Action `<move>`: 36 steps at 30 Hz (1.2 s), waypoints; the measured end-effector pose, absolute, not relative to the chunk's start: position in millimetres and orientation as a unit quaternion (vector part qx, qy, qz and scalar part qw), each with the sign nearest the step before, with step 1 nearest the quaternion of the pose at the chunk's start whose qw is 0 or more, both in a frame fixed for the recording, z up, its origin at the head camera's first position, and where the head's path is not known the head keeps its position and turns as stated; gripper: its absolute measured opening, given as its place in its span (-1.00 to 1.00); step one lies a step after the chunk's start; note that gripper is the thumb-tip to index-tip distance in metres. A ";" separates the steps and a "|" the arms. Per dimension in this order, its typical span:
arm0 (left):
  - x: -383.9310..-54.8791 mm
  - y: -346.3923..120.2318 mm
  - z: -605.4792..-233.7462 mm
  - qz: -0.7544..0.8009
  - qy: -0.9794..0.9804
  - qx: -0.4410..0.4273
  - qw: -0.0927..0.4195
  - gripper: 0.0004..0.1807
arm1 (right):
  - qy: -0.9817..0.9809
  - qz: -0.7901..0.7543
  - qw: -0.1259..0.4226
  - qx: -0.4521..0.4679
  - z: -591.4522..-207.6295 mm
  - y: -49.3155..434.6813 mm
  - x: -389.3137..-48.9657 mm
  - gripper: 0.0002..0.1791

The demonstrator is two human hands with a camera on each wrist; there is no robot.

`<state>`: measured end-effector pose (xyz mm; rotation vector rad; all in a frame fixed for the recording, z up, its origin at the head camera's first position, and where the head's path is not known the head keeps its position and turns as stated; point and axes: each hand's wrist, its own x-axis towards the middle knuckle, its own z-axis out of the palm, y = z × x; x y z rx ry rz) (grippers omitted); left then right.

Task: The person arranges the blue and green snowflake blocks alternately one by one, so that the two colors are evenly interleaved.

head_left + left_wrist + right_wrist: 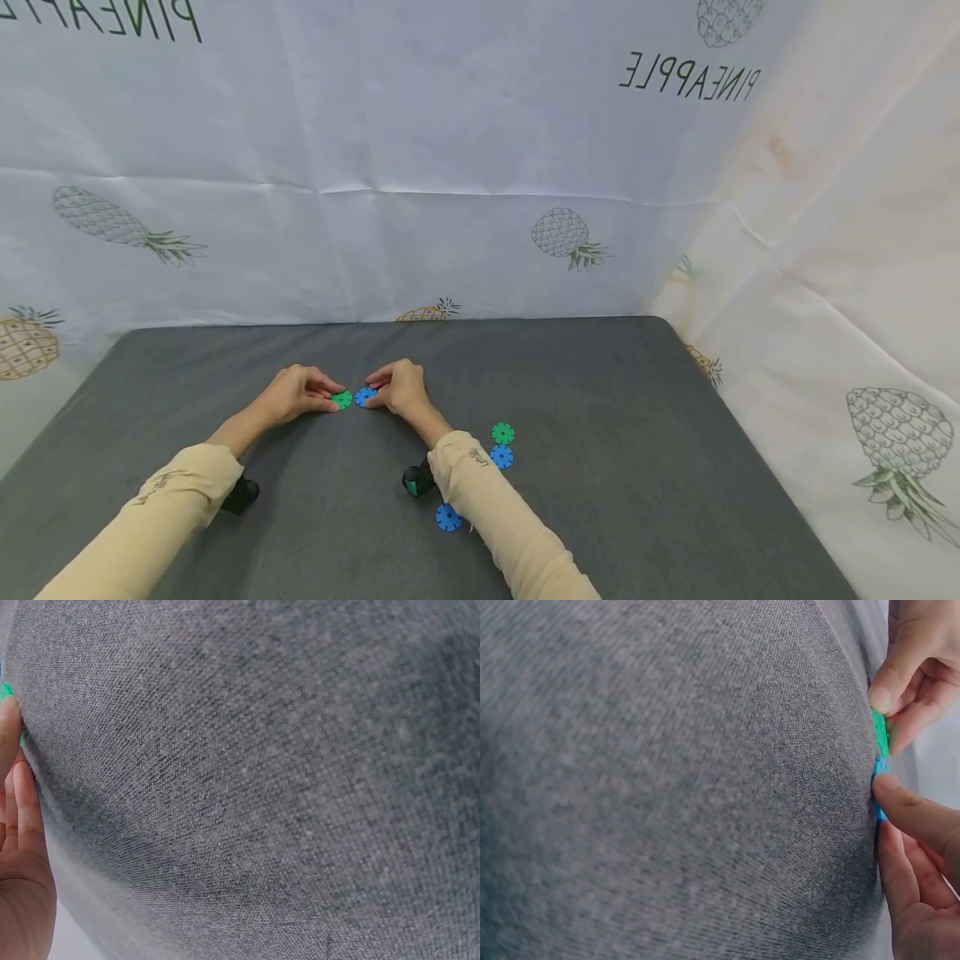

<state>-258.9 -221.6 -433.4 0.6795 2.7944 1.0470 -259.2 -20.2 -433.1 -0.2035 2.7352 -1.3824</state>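
Discs (502,434) are green or blue — tablecloth (615,458) grey, sleeves (510,525) cream, backdrop (420,125) pineapple-printed white.

The far cloth (450,125) bears "PINEAPPLE" twice in dark capitals, both mirror-reversed: one word at right (690,77), whole, and a larger one at left (105,18), cropped. Small dark lettering runs across the left sleeve (135,525) and the right sleeve (517,525), too small to read on either.

Left hand (298,393), right hand (402,389) outstretched, both pinching, near each other.
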 end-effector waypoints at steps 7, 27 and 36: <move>-259.6 -221.5 -433.7 0.334 0.916 0.219 0.043 -0.74 | 0.890 -0.452 0.035 -0.058 -432.7 -22.2 -259.6 -0.73; -255.2 -219.8 -430.3 0.317 0.920 0.226 0.044 -0.74 | 0.889 -0.449 0.050 -0.072 -435.2 -19.4 -262.1 -0.71; -252.9 -217.2 -429.0 0.298 0.928 0.222 0.034 -0.75 | 0.885 -0.453 0.048 -0.095 -433.1 -17.1 -259.8 -0.68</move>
